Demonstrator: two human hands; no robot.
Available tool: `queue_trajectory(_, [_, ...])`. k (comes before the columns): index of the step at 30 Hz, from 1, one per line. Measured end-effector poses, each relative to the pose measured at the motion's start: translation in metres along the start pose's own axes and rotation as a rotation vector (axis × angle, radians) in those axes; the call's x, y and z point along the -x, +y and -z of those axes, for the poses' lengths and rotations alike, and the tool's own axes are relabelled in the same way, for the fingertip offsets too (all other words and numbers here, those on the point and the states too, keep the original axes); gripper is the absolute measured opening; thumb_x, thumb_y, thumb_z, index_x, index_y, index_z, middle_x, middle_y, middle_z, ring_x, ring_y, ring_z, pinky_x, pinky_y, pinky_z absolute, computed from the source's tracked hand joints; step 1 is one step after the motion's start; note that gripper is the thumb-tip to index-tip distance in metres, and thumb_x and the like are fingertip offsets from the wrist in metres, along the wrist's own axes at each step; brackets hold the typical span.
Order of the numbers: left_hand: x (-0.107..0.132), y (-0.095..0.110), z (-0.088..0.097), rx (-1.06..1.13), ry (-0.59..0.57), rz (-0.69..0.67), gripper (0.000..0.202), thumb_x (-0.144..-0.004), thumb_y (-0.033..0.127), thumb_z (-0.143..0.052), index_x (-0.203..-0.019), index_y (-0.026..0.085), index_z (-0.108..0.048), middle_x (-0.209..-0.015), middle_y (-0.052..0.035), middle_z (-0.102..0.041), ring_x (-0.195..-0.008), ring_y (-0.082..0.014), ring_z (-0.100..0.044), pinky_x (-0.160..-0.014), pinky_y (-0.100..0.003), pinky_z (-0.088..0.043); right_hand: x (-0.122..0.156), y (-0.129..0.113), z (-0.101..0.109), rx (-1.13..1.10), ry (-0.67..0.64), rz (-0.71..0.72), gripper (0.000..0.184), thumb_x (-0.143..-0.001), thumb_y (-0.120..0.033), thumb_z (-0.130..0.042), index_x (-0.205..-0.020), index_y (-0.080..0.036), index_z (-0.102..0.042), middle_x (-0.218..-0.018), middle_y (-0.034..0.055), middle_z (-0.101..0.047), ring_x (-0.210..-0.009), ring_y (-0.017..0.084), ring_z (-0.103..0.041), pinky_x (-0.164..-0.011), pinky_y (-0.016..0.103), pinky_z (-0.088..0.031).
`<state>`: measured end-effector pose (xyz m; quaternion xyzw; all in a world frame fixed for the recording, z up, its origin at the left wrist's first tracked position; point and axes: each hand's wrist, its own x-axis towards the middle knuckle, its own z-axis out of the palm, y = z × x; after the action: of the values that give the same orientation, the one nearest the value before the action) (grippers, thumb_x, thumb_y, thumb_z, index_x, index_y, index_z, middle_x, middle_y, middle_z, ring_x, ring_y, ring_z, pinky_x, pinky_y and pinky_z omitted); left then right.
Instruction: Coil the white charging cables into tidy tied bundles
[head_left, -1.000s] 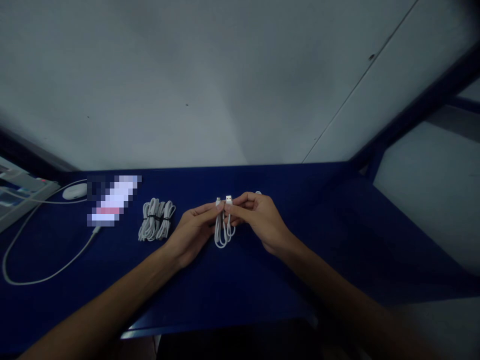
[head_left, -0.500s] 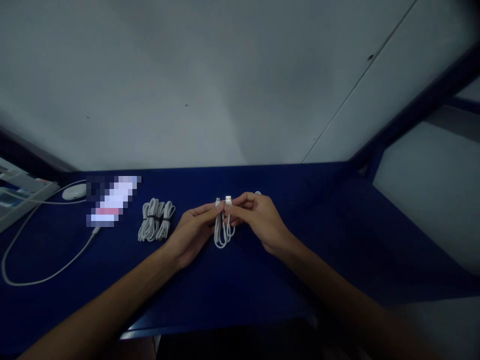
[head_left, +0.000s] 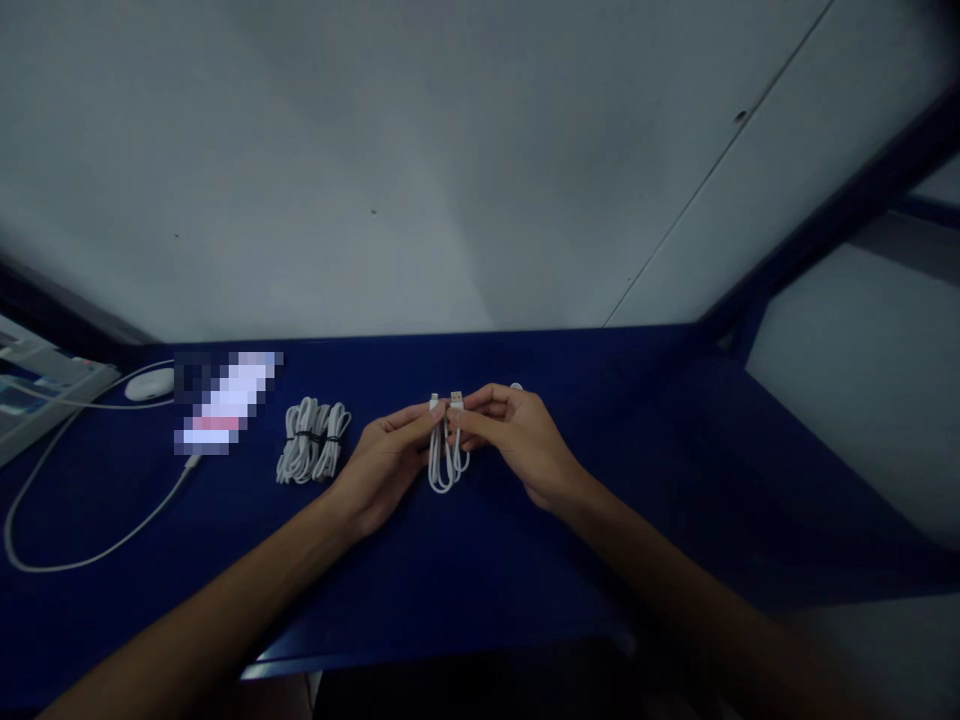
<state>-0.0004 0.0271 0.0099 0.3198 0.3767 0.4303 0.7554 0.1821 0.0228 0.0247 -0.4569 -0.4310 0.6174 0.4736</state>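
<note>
Both hands meet over the middle of a dark blue table (head_left: 465, 570). My left hand (head_left: 386, 462) and my right hand (head_left: 517, 435) each pinch the top of a short white USB cable (head_left: 448, 462) folded into hanging loops. Its two plugs stick up side by side between my fingertips. The loops dangle just above the table. Two coiled white cables (head_left: 313, 439), tied with dark bands, lie on the table to the left of my left hand.
A long white cable (head_left: 97, 545) curves across the left of the table from a blurred white object (head_left: 225, 405). A white mouse (head_left: 148, 384) and a keyboard edge (head_left: 30, 395) sit at the far left. A grey wall rises behind the table.
</note>
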Motion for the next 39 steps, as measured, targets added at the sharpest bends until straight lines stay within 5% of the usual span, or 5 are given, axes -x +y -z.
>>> queue_trajectory(10, [-0.0016,-0.0001,0.0007,0.019,0.008,-0.021,0.028,-0.092,0.029,-0.086,-0.116,0.016,-0.085,-0.115,-0.0136,-0.082,-0.093,-0.0214,-0.076,-0.095,-0.037,-0.057,-0.0012,0.0034,0.0050,0.029,-0.026,0.061,0.026,-0.078,-0.037,-0.095,-0.095,-0.022,-0.083,-0.091,0.0070,-0.082,-0.084,0.023,-0.078,-0.078,0.038,-0.062])
queue_trajectory(24, [0.0000,0.0013,-0.0041,0.036,-0.078,-0.061,0.030,-0.105,0.034,-0.068,-0.125,0.015,-0.081,-0.127,-0.0159,-0.077,-0.117,-0.0280,-0.070,-0.103,-0.040,-0.054,-0.0018,0.0007,0.0052,0.043,-0.119,0.082,0.015,-0.094,-0.037,-0.078,-0.102,-0.027,-0.087,-0.099,0.0066,-0.082,-0.089,0.023,-0.075,-0.088,0.042,-0.060])
queue_trajectory(39, [-0.0017,0.0009,-0.0052,0.052,-0.041,-0.029,0.030,-0.109,0.030,-0.061,-0.123,0.012,-0.079,-0.119,-0.0169,-0.078,-0.111,-0.0272,-0.073,-0.107,-0.042,-0.055,-0.0040,0.0041,0.0039,0.018,-0.106,0.047,0.016,-0.094,-0.029,-0.075,-0.104,-0.025,-0.087,-0.097,0.0069,-0.082,-0.088,0.021,-0.075,-0.085,0.039,-0.058])
